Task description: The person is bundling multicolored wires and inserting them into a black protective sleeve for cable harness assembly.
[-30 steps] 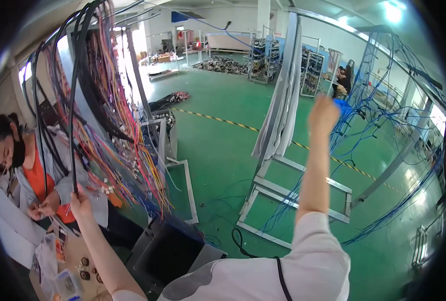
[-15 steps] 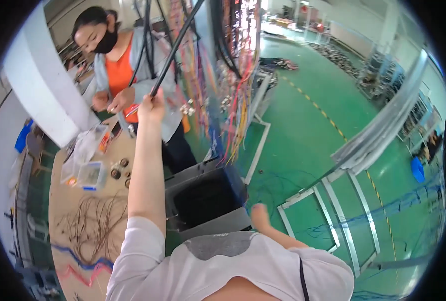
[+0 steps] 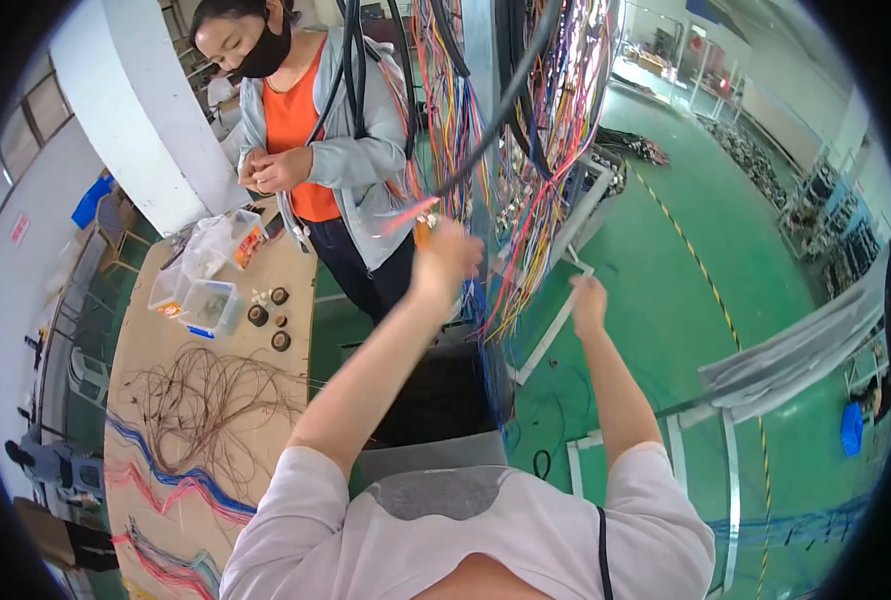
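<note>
Left hand (image 3: 449,258), blurred, is just below the lower end of the black cable (image 3: 483,143), and right hand (image 3: 590,300) is loosely curled beside the coloured wires (image 3: 575,120); whether either grips anything I cannot tell. Probably light but springy, the cable suits a hold near that end; half a second ago the left hand clasped it and the right hung lower

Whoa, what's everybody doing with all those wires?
Someone's left hand is close to a thick black cable; blur hides whether it's gripping it. Their right hand is out to the right of hanging coloured wires. Another person in an orange top has both hands together. Thin brown wires lie on the table.
</note>
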`<state>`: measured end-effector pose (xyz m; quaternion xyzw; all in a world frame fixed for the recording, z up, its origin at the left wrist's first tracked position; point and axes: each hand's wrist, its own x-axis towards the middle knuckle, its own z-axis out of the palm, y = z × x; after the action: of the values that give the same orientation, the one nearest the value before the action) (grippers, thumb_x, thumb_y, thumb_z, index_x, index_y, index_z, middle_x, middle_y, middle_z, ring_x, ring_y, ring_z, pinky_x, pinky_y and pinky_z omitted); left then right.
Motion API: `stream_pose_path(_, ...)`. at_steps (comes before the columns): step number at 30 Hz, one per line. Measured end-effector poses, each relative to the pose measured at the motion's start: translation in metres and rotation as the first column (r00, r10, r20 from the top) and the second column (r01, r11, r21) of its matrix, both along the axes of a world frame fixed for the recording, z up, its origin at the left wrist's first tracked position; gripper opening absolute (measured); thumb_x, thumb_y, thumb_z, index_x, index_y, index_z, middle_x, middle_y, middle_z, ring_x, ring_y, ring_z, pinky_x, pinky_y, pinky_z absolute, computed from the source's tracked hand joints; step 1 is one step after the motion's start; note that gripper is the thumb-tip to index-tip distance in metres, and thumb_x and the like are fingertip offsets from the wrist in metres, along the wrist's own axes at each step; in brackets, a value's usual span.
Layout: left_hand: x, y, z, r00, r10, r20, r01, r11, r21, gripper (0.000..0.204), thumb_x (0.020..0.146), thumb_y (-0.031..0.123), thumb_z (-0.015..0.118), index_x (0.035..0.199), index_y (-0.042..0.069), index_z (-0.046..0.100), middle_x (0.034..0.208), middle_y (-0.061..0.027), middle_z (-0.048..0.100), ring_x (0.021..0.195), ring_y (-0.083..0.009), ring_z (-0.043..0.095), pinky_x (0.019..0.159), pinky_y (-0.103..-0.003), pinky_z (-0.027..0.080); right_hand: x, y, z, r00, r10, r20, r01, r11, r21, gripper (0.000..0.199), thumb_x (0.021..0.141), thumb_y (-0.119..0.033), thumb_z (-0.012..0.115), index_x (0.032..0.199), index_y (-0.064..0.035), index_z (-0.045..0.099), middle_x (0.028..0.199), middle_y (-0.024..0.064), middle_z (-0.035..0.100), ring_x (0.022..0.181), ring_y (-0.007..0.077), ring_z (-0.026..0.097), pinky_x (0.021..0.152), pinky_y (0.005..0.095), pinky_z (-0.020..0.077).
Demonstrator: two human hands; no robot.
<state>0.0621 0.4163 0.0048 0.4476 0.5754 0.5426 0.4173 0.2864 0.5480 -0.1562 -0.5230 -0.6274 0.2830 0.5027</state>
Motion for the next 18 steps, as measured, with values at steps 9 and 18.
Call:
stream_pose_path(9, 0.055, -0.010, -0.040, 0.311, -0.210, -0.927, 0.521, 0.853, -0.018, 0.029, 0.074, 0.036, 0.051, 0.082, 0.009, 0.054, 0.068, -0.0094, 0.053, 0.070, -0.0256, 0.053, 0.066, -0.036, 0.041, -0.018, -0.121, 0.090, 0.766, 0.625, 0.147, -0.607, 0.780, -0.156, 0.015, 0.072, -0.006, 0.055, 0.084, 0.0012, 0.054, 0.075, 0.0082, 0.060, 0.066, 0.0201, 0.055, 0.059, 0.0273, 0.0421)
stream_pose_path(18, -0.067, 0.009, -0.068, -0.073, -0.178, -0.981, 0.099, 0.978, -0.185, 0.012, 0.068, 0.017, 0.051, 0.072, 0.017, 0.062, 0.076, -0.0043, 0.061, 0.074, -0.0195, 0.059, 0.056, -0.035, 0.046, 0.218, -0.201, -0.055, 0.359, 0.469, 0.807, -0.125, 0.881, -0.457, 0.012, 0.074, -0.004, 0.045, 0.081, 0.0009, 0.053, 0.074, 0.0165, 0.054, 0.069, 0.0322, 0.051, 0.061, 0.0380, 0.0401)
